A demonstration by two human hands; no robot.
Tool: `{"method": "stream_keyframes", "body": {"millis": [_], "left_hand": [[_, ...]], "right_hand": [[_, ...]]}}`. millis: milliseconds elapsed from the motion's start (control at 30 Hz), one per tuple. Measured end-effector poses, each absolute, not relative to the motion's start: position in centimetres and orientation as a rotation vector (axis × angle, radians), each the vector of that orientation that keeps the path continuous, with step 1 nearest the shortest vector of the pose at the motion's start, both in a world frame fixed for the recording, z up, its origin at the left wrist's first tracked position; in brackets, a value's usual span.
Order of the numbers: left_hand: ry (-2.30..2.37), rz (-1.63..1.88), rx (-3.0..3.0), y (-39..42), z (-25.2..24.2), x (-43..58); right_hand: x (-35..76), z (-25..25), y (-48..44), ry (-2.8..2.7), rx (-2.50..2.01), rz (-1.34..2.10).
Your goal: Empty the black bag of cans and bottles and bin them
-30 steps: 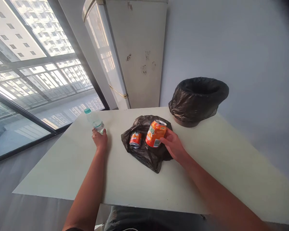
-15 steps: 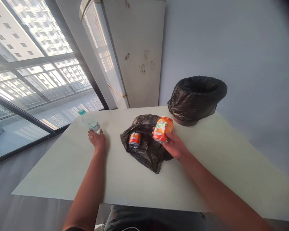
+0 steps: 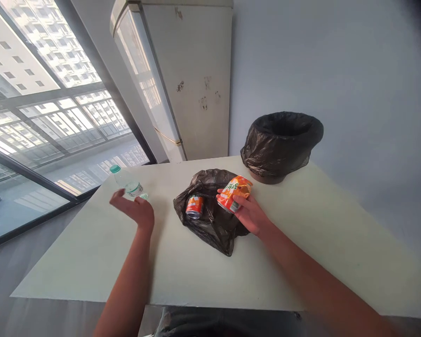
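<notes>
Dented and tilted, an orange soda can (image 3: 234,193) is gripped by my right hand (image 3: 253,216) above the black plastic bag (image 3: 219,234). A second orange soda can (image 3: 195,206) lies in the mouth of that bag. My left hand (image 3: 135,209) is open, its fingers spread and holding nothing. Just beyond it a clear plastic bottle (image 3: 126,180) with a green cap lies on the white table (image 3: 182,281); its lower end is partly behind the hand.
A bin lined with a black bag (image 3: 273,159) stands at the table's back right, near the wall. Behind the table is a fridge (image 3: 196,70). A glass window (image 3: 56,117) fills the left side.
My left hand has let go of the bottle, and its fingers have opened to the left. The can in my right hand has turned and tilted more. The view has shifted slightly.
</notes>
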State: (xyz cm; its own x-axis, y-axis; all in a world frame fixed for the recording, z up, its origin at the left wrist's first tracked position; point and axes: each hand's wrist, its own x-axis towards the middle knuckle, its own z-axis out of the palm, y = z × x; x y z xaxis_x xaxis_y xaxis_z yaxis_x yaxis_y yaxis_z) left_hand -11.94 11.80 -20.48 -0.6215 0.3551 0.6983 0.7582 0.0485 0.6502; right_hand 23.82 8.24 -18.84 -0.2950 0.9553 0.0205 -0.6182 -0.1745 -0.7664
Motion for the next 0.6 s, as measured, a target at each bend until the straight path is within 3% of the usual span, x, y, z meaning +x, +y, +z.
{"method": "stream_keyframes", "body": {"millis": [100,233,367,600], "left_hand": [[-1.759,-1.709,-1.719,9.8,-19.8,-6.6],[-1.442,-1.384,-2.663,7.4,-19.8,-0.3],[-1.453,-1.116,-2.697,6.3,-19.9,1.5],[-1.341,-1.191,-2.672,5.9,-19.7,1.5]], "right_hand": [[23.0,-18.7,7.8,-0.894,-0.557,1.722],[21.9,-19.5,7.4,-1.018,-0.630,1.571],[21.5,-20.2,7.3,-1.156,-0.687,1.468],[21.6,-20.0,7.0,-1.297,-0.721,1.498]]}}
